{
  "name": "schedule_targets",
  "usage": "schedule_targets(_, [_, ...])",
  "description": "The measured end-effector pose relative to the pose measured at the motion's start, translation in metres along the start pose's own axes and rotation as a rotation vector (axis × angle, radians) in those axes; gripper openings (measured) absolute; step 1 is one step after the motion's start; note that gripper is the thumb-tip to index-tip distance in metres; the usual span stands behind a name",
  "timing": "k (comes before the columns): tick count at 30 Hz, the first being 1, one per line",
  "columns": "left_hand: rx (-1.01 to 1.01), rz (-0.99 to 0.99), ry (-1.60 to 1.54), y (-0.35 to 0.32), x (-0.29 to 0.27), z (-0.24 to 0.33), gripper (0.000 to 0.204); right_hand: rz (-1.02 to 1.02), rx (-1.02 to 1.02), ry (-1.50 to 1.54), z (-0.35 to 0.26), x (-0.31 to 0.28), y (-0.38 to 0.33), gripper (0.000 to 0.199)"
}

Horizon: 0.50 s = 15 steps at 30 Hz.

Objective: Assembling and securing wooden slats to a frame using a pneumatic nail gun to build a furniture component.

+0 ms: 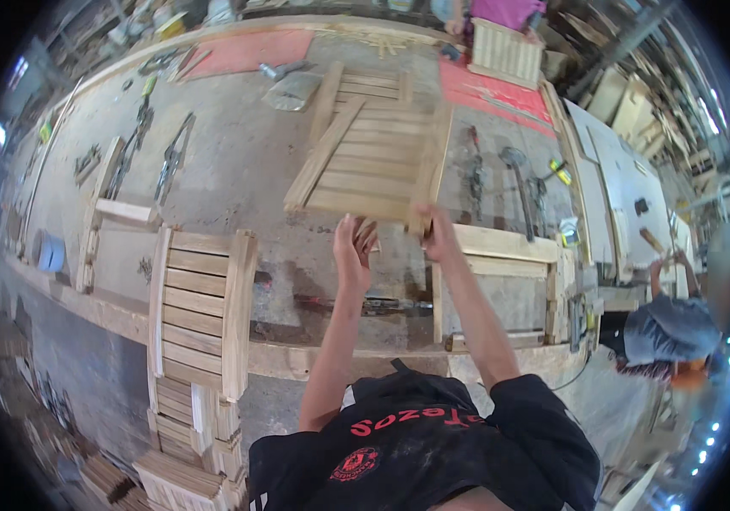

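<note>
A slatted wooden panel (366, 160) is tilted above the workbench in front of me, its right side blurred by motion. My right hand (438, 235) is closed around its near right corner. Just below the panel's near edge is my left hand (354, 252), fingers raised and apart; it does not appear to grip the wood. Behind the held panel lies another slatted panel (375, 83), partly covered by it. A wooden frame (501, 241) rests on the bench right of my right hand. Beneath my hands lies a long bar clamp (365, 304).
A stack of slatted panels (196, 298) stands at the near left. More clamps (173, 157) and a hammer-like tool (518, 183) lie on the bench (220, 162). Red sheets (250, 53) cover its far side. One person (671, 328) works at right; another holds a slatted piece (505, 49) at the back.
</note>
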<state>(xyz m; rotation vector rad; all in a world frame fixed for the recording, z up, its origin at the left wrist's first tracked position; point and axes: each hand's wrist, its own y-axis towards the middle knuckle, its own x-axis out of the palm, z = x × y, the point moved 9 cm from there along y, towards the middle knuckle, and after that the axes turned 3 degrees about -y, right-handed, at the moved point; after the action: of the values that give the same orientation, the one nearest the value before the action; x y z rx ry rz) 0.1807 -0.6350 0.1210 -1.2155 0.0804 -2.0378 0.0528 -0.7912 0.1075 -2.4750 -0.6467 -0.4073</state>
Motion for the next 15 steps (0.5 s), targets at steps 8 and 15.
schedule_targets(8, [0.286,0.168,0.131,-0.098,0.022,-0.07,0.051,-0.204,0.186,-0.019,0.045,-0.106,-0.217,0.033])
schedule_targets(15, [0.164,0.197,0.319,-0.143,0.003,-0.091,0.049,-0.155,-0.212,-1.25,-0.086,-0.249,-0.273,0.039])
